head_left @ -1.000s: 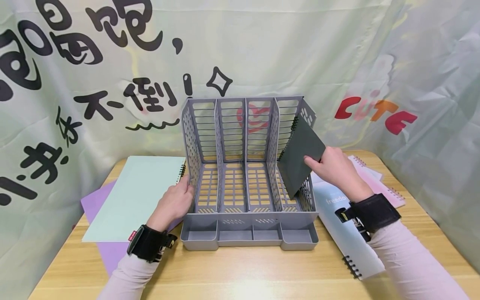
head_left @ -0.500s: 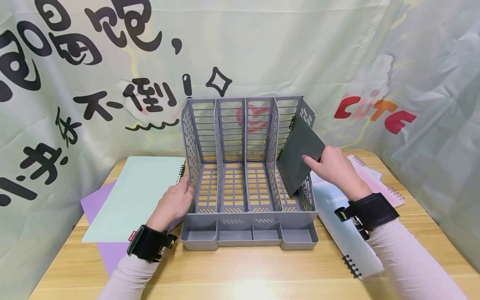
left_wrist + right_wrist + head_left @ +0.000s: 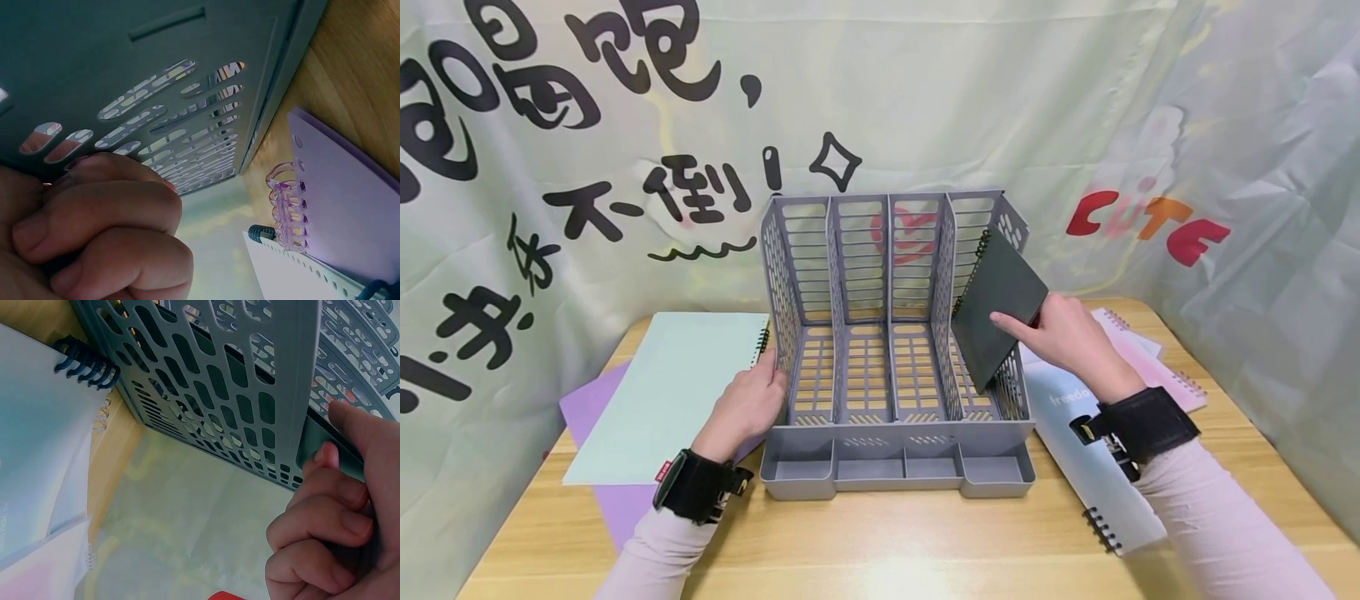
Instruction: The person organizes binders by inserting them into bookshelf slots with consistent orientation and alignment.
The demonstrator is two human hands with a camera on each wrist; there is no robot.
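Observation:
A grey desktop file rack with upright dividers stands mid-table. At its left side wall, my left hand grips the front edge; in the left wrist view its fingers are curled against the outer face, and skin shows through the slots. My right hand pinches a dark green spiral notebook by its outer edge, thumb on the cover. The notebook stands tilted inside the rightmost compartment, its coil toward the rack's back. The right wrist view shows curled fingers beside the perforated right wall.
Left of the rack, a mint green spiral notebook lies over a purple one. On the right, a light blue spiral notebook and a pink one lie on the wooden table. A printed cloth hangs behind.
My right thumb has slid slightly leftward across the dark green notebook's cover. The notebook, the rack and my left hand have hardly moved.

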